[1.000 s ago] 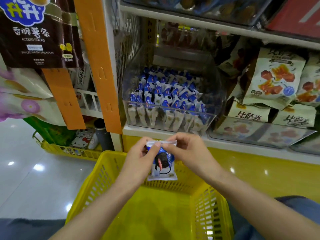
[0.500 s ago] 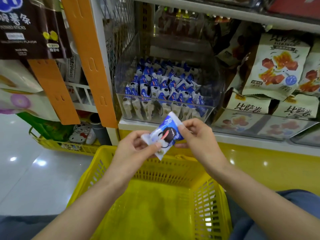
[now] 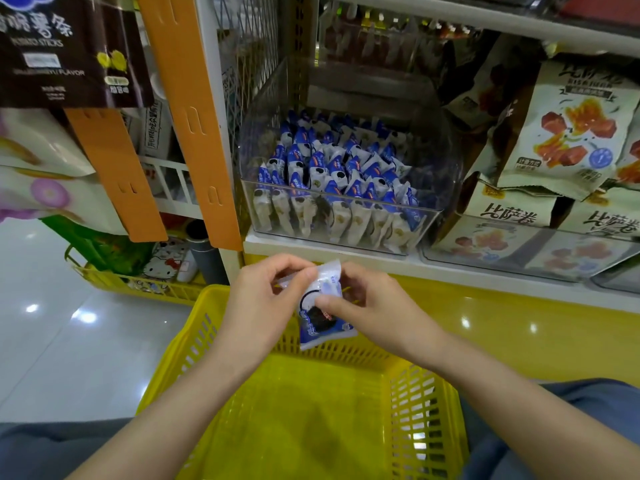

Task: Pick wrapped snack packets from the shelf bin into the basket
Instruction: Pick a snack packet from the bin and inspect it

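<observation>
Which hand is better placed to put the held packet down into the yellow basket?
Probably the right hand: its thumb presses the middle of the packet, while the left hand pinches only the upper edge. The packet hangs over the far rim of the basket.

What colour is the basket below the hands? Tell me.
Bright yellow, with slotted walls; the head view shows the basket plainly.

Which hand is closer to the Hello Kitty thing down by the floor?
Left. The left hand is just right of the Hello Kitty item; the right hand is farther right, beyond the snack packet.
</observation>
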The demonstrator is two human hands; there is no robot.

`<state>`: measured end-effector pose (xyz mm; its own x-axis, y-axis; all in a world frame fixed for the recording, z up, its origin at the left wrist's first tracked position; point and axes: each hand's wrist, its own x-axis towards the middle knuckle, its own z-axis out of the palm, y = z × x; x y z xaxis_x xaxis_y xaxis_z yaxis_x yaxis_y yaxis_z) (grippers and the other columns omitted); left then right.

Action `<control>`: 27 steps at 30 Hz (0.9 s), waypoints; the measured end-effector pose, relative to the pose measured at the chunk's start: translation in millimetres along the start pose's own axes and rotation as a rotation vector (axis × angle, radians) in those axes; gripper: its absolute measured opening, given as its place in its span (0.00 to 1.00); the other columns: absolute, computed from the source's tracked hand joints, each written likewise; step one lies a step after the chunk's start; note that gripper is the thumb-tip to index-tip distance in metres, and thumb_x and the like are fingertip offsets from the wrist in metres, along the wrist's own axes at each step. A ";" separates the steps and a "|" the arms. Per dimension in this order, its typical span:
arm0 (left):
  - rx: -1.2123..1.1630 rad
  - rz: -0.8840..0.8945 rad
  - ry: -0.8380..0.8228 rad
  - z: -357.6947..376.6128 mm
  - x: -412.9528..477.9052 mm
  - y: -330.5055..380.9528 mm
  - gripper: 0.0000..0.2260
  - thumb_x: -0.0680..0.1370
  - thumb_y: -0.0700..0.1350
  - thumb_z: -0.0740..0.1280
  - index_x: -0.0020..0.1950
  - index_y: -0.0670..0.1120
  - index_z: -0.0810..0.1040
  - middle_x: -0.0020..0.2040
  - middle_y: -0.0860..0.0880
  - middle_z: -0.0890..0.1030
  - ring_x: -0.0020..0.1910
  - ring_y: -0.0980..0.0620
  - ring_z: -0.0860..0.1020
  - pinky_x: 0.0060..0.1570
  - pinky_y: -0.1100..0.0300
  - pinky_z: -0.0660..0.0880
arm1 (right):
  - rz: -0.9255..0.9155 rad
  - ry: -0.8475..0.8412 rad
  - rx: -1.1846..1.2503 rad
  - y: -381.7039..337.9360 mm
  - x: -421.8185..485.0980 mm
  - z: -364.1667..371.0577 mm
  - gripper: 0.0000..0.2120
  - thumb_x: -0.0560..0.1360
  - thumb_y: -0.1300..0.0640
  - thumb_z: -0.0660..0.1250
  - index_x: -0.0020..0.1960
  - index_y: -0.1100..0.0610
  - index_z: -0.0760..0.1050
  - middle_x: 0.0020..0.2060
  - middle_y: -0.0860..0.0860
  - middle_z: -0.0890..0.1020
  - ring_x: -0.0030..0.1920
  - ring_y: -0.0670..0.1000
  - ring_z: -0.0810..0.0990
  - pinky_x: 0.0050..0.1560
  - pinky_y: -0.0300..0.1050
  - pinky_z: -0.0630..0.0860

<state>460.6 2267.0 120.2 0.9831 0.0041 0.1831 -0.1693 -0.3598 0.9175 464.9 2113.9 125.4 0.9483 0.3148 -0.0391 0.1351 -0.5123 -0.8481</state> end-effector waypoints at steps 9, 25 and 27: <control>-0.197 -0.161 -0.062 0.6 0.4 0.8 0.04 0.76 0.41 0.66 0.42 0.46 0.80 0.37 0.43 0.81 0.35 0.58 0.79 0.35 0.64 0.76 | 0.034 0.100 0.298 -1.4 3.6 3.4 0.05 0.76 0.58 0.64 0.42 0.50 0.75 0.38 0.47 0.82 0.40 0.45 0.80 0.44 0.42 0.78; -0.062 -0.126 -0.038 4.7 0.1 -1.4 0.03 0.75 0.43 0.67 0.42 0.49 0.74 0.40 0.52 0.78 0.38 0.57 0.76 0.37 0.69 0.72 | -0.251 0.411 -0.245 -1.8 -3.7 -5.6 0.04 0.74 0.51 0.66 0.44 0.51 0.77 0.38 0.43 0.78 0.41 0.44 0.77 0.36 0.43 0.76; 0.015 -0.122 -0.030 3.8 -0.5 -2.6 0.05 0.76 0.43 0.65 0.42 0.50 0.72 0.40 0.52 0.77 0.39 0.56 0.75 0.37 0.70 0.70 | -0.220 0.467 -0.123 -1.9 -2.5 -7.7 0.01 0.75 0.55 0.66 0.44 0.51 0.75 0.38 0.43 0.78 0.43 0.44 0.78 0.40 0.45 0.78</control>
<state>460.8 2264.4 116.4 0.9980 0.0210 0.0598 -0.0477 -0.3719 0.9270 464.6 2108.0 131.2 0.9169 0.0507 0.3959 0.3514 -0.5731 -0.7403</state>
